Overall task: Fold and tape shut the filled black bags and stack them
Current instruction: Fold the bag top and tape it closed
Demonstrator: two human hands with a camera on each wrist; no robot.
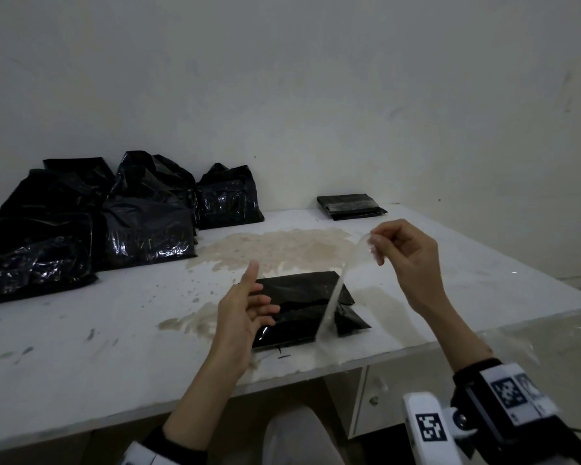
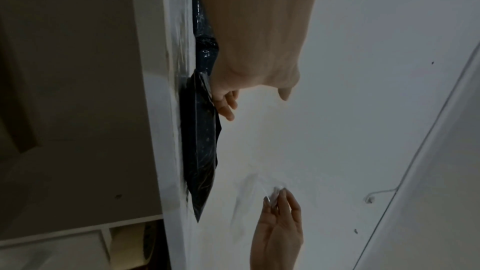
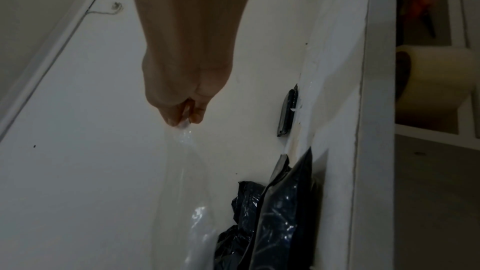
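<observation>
- The right hand (image 1: 405, 260) is pinching the upper end of a clear tape strip (image 1: 336, 297) between its fingers (image 1: 376, 245), raised above the counter (image 1: 450, 297).
- The strip is running down and to the left from that pinch, reaching the near right edge of the folded black bag (image 1: 302, 307) lying flat at the near middle of the counter.
- The left hand (image 1: 242, 317) is hovering over the left side of that bag, its fingers loosely spread, thumb up, holding nothing.
- A heap of filled black bags (image 1: 91, 223) is sitting at the far left against the wall, well apart from both hands.
- One taped flat bag (image 1: 351, 206) is lying at the far right by the wall.
- A brownish stain (image 1: 282, 250) is spreading across the counter between the heap and the folded bag.
- Nothing is lying between the hands and the bag apart from the strip itself.
- The right wrist view is showing a tape roll (image 3: 436, 81) on a shelf below the counter, which the head view does not show.
- The left wrist view is showing the bag edge-on, and the right hand's pinch on the crumpled tape end.
</observation>
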